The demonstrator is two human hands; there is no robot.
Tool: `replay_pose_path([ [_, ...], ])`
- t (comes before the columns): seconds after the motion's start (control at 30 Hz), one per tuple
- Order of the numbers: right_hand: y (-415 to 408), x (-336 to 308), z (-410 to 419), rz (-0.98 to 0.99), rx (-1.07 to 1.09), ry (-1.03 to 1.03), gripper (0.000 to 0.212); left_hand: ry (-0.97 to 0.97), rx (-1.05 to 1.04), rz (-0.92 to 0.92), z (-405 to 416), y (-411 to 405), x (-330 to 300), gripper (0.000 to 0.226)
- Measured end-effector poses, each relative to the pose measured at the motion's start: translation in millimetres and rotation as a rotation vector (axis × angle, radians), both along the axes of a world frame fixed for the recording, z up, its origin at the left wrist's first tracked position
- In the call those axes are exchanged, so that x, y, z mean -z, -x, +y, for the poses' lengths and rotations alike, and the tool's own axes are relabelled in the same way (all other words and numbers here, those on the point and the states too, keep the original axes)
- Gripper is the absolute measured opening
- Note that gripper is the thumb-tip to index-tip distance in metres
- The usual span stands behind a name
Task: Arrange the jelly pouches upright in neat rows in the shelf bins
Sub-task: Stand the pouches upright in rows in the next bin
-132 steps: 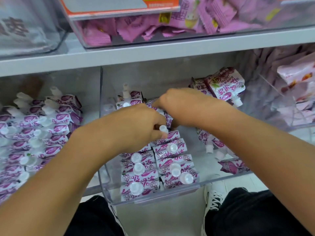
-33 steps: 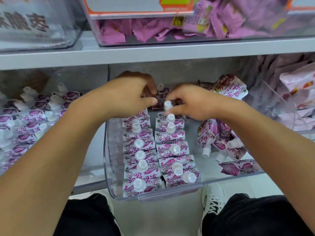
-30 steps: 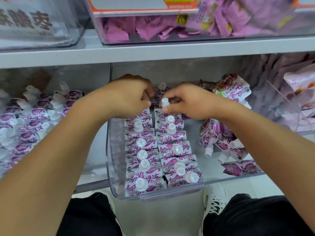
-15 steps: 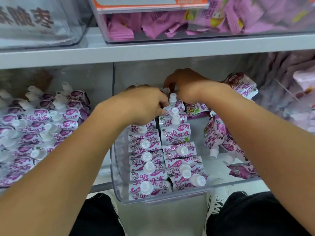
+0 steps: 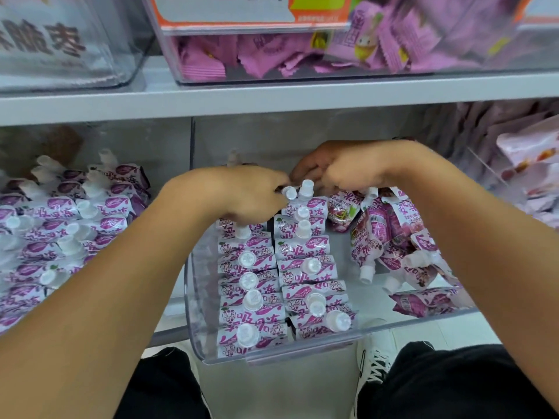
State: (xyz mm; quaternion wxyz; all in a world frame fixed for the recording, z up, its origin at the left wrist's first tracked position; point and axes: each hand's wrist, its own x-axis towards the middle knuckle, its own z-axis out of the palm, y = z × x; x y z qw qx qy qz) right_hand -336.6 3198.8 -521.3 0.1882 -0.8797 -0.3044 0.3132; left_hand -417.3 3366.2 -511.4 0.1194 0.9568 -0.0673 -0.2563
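Observation:
A clear plastic bin (image 5: 272, 356) is pulled out from the lower shelf. Two rows of purple-and-white jelly pouches (image 5: 279, 276) with white caps stand upright in its left half. Several loose pouches (image 5: 393, 237) lie jumbled in its right half. My left hand (image 5: 239, 195) pinches the white cap of a pouch (image 5: 289, 193) at the back of the rows. Beside it, my right hand (image 5: 348, 167) curls over the back of the second row, just behind another capped pouch (image 5: 306, 189); what its fingers hold is hidden.
A neighbouring bin on the left holds rows of the same pouches (image 5: 60, 231). On the right, a bin holds pale pink packets (image 5: 532, 164). The shelf edge (image 5: 272, 98) above carries a bin of pink wrapped sweets (image 5: 272, 55). My knees and a white shoe (image 5: 375, 358) are below.
My right hand has drawn back toward me from deep in the bin and now sits beside the left hand. The left hand has shifted slightly and pinches a cap at the row's back end.

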Motion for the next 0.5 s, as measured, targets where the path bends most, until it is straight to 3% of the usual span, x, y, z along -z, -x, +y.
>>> replay_pose_path([
  [0.1, -0.1, -22.7, -11.3, -0.124, -0.037, 0.132, 0.053, 0.102, -0.030, 0.050, 0.6, -1.6, 1.1, 0.039],
  [0.23, 5.2, -30.5, -22.5, -0.006, -0.021, 0.067, 0.028, 0.131, -0.007, 0.024, 4.6, -6.9, 8.8, 0.044],
  [0.33, 8.2, -16.4, -14.9, -0.007, -0.036, 0.095, 0.033, 0.095, -0.002, -0.020, 7.0, -7.8, 9.2, 0.053],
  [0.5, 13.4, 3.7, -11.7, 0.224, 0.114, -0.138, 0.020, 0.039, 0.025, -0.087, 7.0, -9.3, 8.7, 0.028],
])
